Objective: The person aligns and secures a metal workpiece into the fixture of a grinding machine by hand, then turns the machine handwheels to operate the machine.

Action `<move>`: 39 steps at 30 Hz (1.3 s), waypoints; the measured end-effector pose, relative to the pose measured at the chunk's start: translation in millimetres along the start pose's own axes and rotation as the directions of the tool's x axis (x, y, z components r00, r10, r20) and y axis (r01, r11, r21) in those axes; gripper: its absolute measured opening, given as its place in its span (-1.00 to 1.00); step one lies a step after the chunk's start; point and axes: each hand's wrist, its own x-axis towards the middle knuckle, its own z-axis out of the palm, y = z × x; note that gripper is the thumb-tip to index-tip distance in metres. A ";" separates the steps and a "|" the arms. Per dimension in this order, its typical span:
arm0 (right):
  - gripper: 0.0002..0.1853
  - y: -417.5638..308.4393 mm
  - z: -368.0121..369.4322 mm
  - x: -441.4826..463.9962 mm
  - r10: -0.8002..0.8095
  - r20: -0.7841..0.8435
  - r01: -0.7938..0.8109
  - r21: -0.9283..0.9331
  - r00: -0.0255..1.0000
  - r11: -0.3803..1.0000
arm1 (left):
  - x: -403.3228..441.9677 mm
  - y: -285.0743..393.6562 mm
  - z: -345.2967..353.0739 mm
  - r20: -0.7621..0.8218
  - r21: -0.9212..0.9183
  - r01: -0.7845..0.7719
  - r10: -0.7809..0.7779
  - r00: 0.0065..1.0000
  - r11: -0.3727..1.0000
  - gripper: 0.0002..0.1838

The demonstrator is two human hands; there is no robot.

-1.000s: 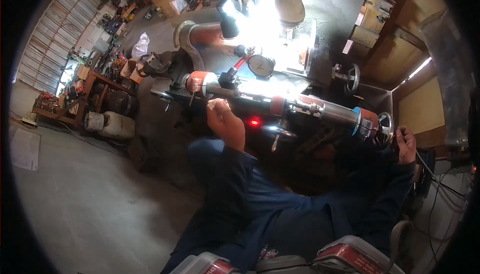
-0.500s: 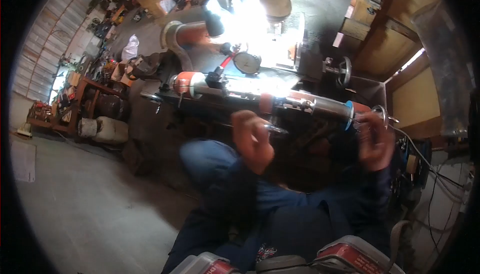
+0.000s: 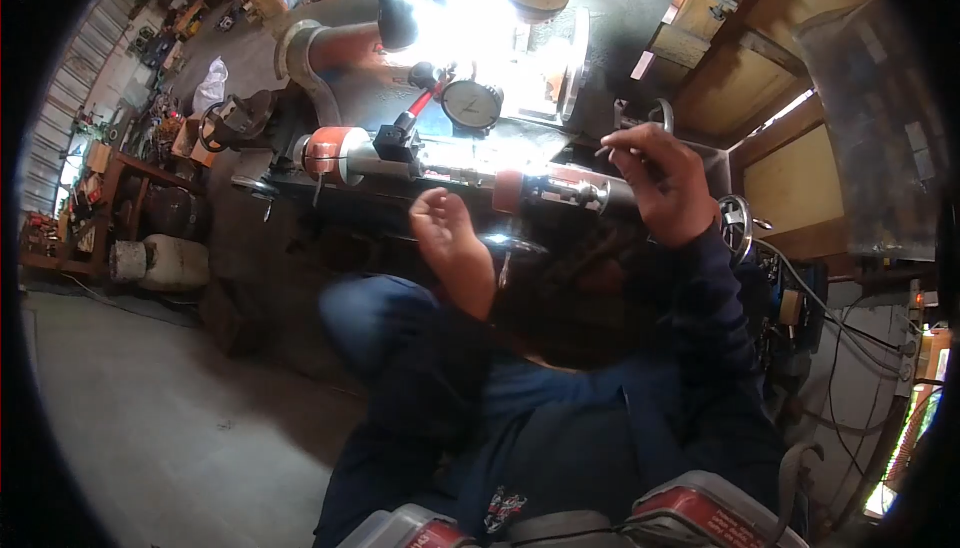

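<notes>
My left hand [image 3: 445, 233] is raised in front of the long metal machine, palm up with its fingers curled; whether it holds something small cannot be made out. Over the right part of the machine is my right hand [image 3: 655, 176], thumb and forefinger around a small thin item [image 3: 604, 152] too small to name. Behind the hands, a round dial gauge [image 3: 471, 105] hangs on a red arm [image 3: 420, 102] above the shaft. An orange-red collar [image 3: 335, 155] sits at the shaft's left, and a small handwheel [image 3: 512, 244] is between my hands.
A bright lamp [image 3: 397, 14] glares over the machine. At the right is a larger handwheel [image 3: 735, 228], with cables [image 3: 835, 314] beyond it. A dirty white cylinder [image 3: 160, 262] lies by a wooden stand [image 3: 125, 203] at the left. My knee [image 3: 365, 313] is below the machine.
My right hand has left the right-end handwheel and moved left and up over the machine. My left hand dipped toward the small handwheel, then moved back left. The view has shifted right.
</notes>
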 end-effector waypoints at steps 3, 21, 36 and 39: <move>-0.82 -4.2 3.6 7.8 -0.018 -0.010 0.017 -0.021 1.000 1.000 | 36.6 3.0 -12.1 -0.109 0.152 -0.168 0.186 0.977 0.974 -0.75; -0.80 -8.4 -72.9 -174.5 0.341 -0.006 -0.341 -0.003 0.940 0.940 | 187.1 6.8 -33.0 0.567 0.451 -0.330 0.019 0.824 0.830 -0.71; -0.12 -71.4 -38.0 -162.9 0.305 -0.390 -0.059 0.530 0.869 0.846 | -144.9 93.2 29.0 0.745 -0.424 0.473 0.001 0.667 0.772 -0.44; -0.47 -37.1 -73.2 -193.4 0.643 -0.487 0.398 0.870 0.592 0.292 | -160.4 103.5 72.5 0.804 -0.378 0.206 0.210 0.556 0.902 -0.48</move>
